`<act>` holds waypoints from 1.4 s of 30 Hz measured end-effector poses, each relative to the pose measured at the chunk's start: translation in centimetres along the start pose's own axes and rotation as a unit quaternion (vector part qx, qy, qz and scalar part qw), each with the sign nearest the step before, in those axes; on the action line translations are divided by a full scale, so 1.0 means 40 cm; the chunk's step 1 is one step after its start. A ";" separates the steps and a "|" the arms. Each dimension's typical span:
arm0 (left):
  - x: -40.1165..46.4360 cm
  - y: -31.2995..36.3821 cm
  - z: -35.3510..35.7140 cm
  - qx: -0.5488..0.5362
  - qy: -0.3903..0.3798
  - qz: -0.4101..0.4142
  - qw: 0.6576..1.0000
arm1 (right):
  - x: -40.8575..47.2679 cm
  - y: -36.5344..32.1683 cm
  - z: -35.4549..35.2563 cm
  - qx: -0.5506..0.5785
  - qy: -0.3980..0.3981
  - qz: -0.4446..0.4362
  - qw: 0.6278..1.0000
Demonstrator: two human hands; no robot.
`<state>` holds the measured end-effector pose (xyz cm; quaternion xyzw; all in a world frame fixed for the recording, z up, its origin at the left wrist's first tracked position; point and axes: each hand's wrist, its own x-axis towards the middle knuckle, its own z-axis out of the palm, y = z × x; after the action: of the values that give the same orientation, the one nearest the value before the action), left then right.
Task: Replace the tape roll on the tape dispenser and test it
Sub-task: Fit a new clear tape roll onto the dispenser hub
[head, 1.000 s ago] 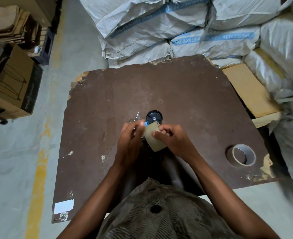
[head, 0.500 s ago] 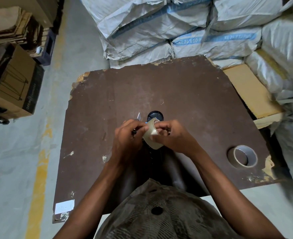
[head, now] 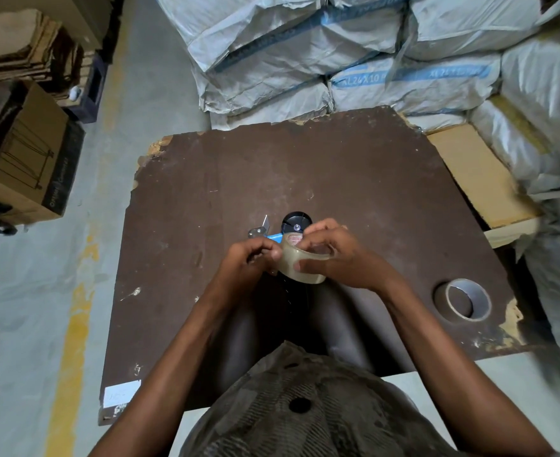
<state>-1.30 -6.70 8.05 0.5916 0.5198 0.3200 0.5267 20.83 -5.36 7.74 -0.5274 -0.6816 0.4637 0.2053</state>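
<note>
A beige tape roll (head: 301, 263) is held over the middle of the brown board (head: 354, 179). My right hand (head: 338, 255) grips it from the right, thumb on its outer face and fingers over the top. My left hand (head: 250, 262) pinches at the roll's left edge. Just behind the hands lies the tape dispenser (head: 283, 225), with a black round hub, a blue body and a metal blade piece at its left end. Its lower part is hidden by my hands.
A nearly used-up roll with a grey core (head: 465, 300) lies on the board at the right. White sacks (head: 338, 51) are stacked behind and to the right. A cardboard box (head: 24, 159) stands on the floor at the left. A tan plank (head: 476, 173) borders the board's right edge.
The tape roll has been turned from standing edge-on to lying tilted, and both hands have shifted slightly right and toward me with it.
</note>
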 end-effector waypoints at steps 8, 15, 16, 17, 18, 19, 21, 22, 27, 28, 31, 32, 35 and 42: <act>-0.007 0.011 0.009 -0.165 0.018 -0.076 0.983 | 0.006 0.006 -0.006 0.145 0.023 0.110 0.983; -0.004 0.001 0.016 -0.128 0.080 -0.062 0.987 | 0.017 -0.006 -0.014 0.161 0.033 0.116 0.979; -0.001 -0.003 0.014 -0.132 0.078 -0.062 0.986 | 0.019 -0.003 -0.016 0.157 0.030 0.115 0.980; -0.001 -0.004 0.012 -0.136 0.076 -0.063 0.986 | 0.021 -0.002 -0.018 0.152 0.028 0.112 0.982; 0.001 -0.005 0.011 -0.142 0.071 -0.066 0.985 | 0.022 -0.002 -0.022 0.148 0.026 0.109 0.983; 0.001 -0.005 0.011 -0.151 0.065 -0.071 0.984 | 0.025 -0.003 -0.028 0.151 0.022 0.107 0.983; 0.002 -0.005 0.011 -0.170 0.039 -0.082 0.981 | 0.033 -0.003 -0.046 0.162 0.001 0.100 0.982; 0.001 -0.007 0.010 -0.179 0.021 -0.085 0.980 | 0.038 -0.002 -0.056 0.168 -0.016 0.096 0.981; 0.002 -0.018 -0.001 -0.258 -0.056 -0.108 0.959 | 0.065 0.016 -0.100 0.192 -0.096 0.077 0.974; 0.005 -0.020 -0.003 -0.268 -0.063 -0.113 0.955 | 0.072 0.021 -0.104 0.196 -0.111 0.074 0.972; 0.015 -0.033 -0.011 -0.260 -0.065 -0.107 0.957 | 0.090 0.034 -0.114 0.186 -0.129 0.065 0.972; 0.020 -0.036 -0.018 -0.254 -0.061 -0.105 0.959 | 0.096 0.038 -0.116 0.175 -0.125 0.062 0.975; 0.048 -0.044 -0.041 -0.273 -0.001 -0.133 0.953 | 0.116 0.053 -0.119 0.139 -0.090 0.052 0.985; 0.144 -0.031 -0.063 -0.021 0.056 -0.052 0.997 | 0.187 0.082 -0.099 -0.001 0.020 0.011 1.000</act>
<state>-2.50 -0.59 6.51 0.5332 0.5720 0.3357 0.5252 22.93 3.15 5.32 -0.5438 -0.6724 0.4548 0.2131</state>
